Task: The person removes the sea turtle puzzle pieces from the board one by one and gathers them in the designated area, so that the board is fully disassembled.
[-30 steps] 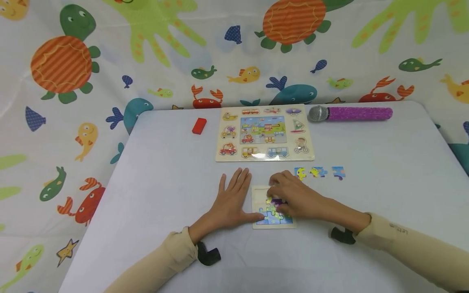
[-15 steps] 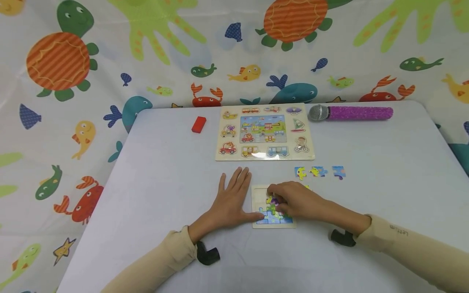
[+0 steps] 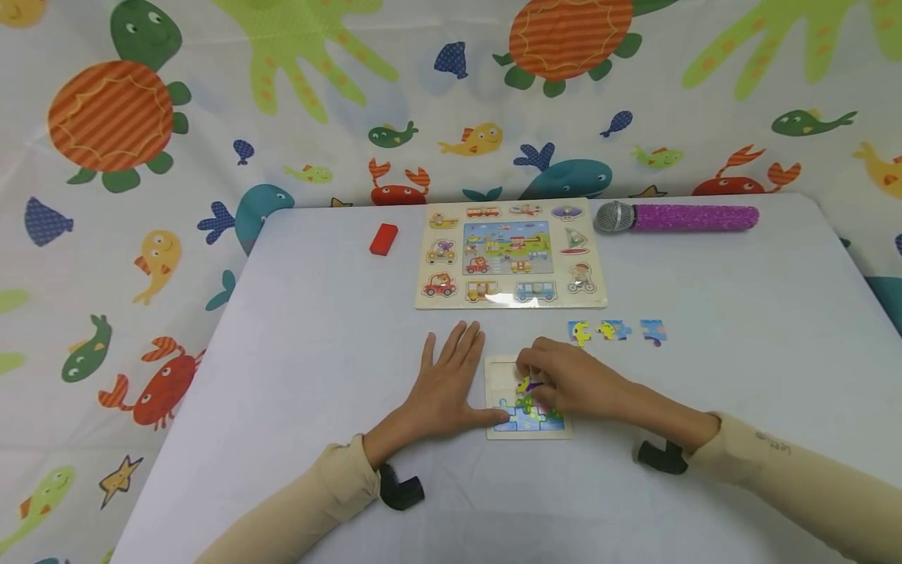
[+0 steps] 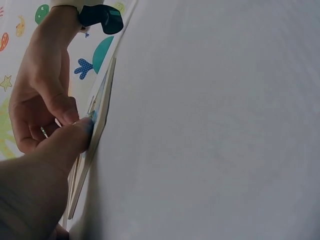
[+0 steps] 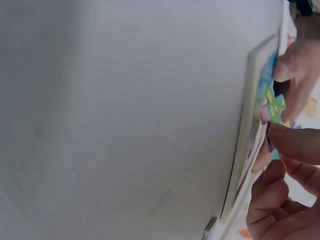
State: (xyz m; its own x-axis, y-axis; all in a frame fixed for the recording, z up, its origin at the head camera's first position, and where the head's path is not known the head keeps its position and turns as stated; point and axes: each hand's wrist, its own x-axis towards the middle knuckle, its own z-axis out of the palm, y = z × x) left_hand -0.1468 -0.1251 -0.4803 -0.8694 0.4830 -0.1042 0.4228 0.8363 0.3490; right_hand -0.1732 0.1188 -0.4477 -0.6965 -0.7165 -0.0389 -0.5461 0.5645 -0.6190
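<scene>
A small wooden jigsaw tray (image 3: pixel 496 378) lies on the white table, its lower part filled with blue pieces (image 3: pixel 527 421). My left hand (image 3: pixel 442 397) lies with fingers spread on the table to its left, the thumb pressing on the tray's lower left part. Over the tray, my right hand (image 3: pixel 579 380) pinches a jigsaw piece (image 5: pixel 270 139) between thumb and fingers; most of that piece is hidden. Beside it in the right wrist view, a green piece with yellow spots (image 5: pixel 275 106) stands slightly raised from the tray.
Loose jigsaw pieces (image 3: pixel 613 330) lie in a row beyond my right hand. Behind them are a vehicle peg puzzle board (image 3: pixel 510 296), a red block (image 3: pixel 384 240) and a purple microphone (image 3: pixel 694 218). A sea-animal print cloth (image 3: pixel 317 145) hangs at the back.
My right hand's fingers have shifted slightly over the tray, and the yellow-green and purple pieces under them have moved a little. My left hand has stayed in place.
</scene>
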